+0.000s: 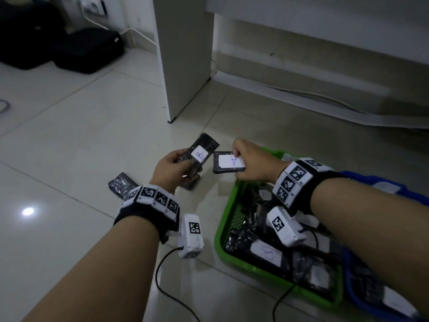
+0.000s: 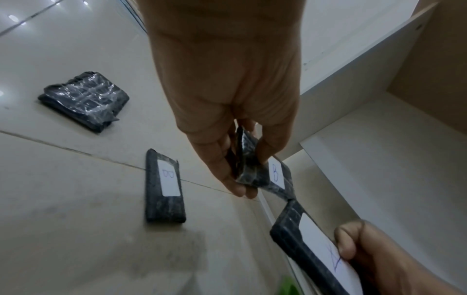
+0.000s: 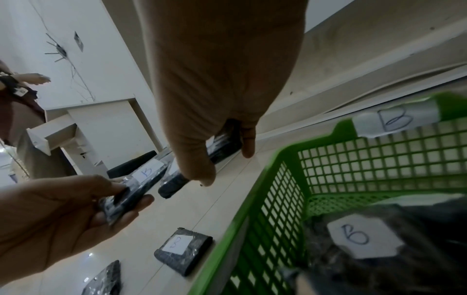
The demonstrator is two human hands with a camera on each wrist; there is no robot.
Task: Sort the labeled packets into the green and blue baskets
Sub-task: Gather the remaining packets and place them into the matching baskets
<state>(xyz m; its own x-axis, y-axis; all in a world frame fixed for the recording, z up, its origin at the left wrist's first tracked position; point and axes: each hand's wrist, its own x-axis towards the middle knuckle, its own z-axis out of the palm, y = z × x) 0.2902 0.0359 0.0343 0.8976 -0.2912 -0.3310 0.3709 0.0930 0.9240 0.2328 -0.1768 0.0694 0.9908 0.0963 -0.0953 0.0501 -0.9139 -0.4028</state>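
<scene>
The B packet [image 1: 199,156] is gripped by the left hand [image 1: 171,169], long axis pointing away toward the cabinet leg [image 1: 183,66]. The A packet [image 1: 228,162] is pinched flat by the right hand [image 1: 253,163], just past the green basket [image 1: 234,219] far rim, open floor to the left.

The pale tiled floor [image 1: 81,135] carries a green basket [image 1: 219,238] at four o'clock, a blue basket [image 1: 415,194] touching its right side, two dark packets [image 2: 84,100] lying loose near the centre, one labelled B [image 2: 165,186], and black bags [image 1: 88,52] at eleven o'clock.

blue basket [image 1: 380,187] cut off (right edge), contents mostly hidden
</scene>
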